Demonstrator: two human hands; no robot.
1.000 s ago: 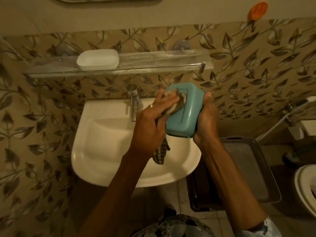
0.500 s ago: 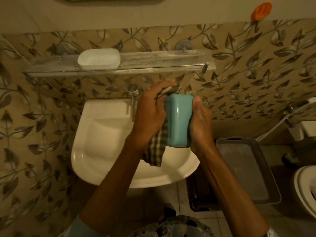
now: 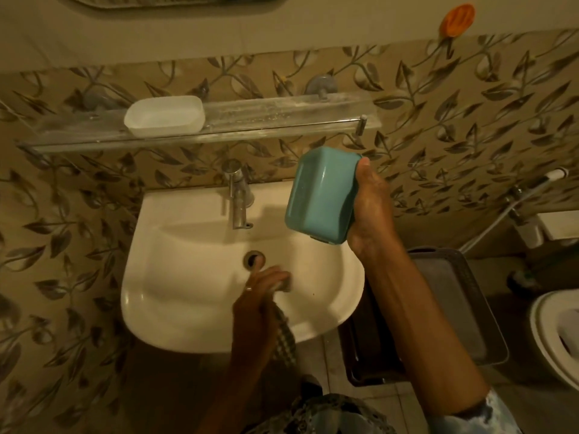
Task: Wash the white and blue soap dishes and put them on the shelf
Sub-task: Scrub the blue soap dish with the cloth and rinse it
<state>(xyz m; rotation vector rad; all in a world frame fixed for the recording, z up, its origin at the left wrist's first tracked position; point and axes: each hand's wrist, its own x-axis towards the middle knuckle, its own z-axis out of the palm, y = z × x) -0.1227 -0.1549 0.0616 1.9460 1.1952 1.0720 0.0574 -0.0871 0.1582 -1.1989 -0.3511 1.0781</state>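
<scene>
My right hand (image 3: 369,211) grips the blue soap dish (image 3: 321,195) by its right side, holding it on edge above the right part of the white sink (image 3: 175,296), just below the shelf. My left hand (image 3: 257,296) is low over the sink's front rim, near the drain, shut on a checkered cloth (image 3: 283,336) that hangs down over the rim. The white soap dish (image 3: 164,115) stands upright on the left half of the glass shelf (image 3: 282,117). The shelf's right half is bare.
A steel tap (image 3: 238,198) stands at the back middle of the sink. A grey tray (image 3: 470,308) sits low to the right of the sink, and a toilet (image 3: 554,336) is at the far right. An orange holder (image 3: 456,15) hangs on the wall.
My left hand with the cloth has left the blue dish and dropped to the sink's front rim. My right hand has lifted the dish up and to the right, toward the shelf.
</scene>
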